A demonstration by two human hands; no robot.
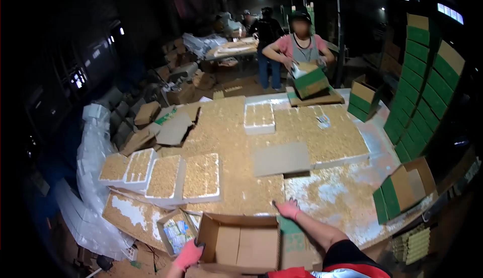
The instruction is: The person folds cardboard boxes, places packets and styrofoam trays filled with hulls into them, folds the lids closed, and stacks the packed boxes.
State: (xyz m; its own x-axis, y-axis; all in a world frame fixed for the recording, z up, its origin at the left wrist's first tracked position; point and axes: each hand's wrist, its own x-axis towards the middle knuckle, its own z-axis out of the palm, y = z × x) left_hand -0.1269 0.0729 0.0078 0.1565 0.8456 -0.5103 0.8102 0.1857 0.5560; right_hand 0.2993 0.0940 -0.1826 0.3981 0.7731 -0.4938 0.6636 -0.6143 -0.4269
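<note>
While the table (224, 132) is lined with seemingly filled white trays (164, 177), the carton (259, 240) at its near edge is open, unpacked, its side gripped by the left hand (189, 255), fingers curled; by the right hand (288, 209), fingers spread, nothing's held.

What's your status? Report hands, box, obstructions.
Left hand gripping open box at left rim. Right hand open, beyond its far right corner. Flat cardboard sheet ahead of right hand.

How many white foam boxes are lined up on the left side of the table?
4. From left to right: the leftmost box, the second box, the third box and the rightmost box. More could be hidden underneath.
</note>
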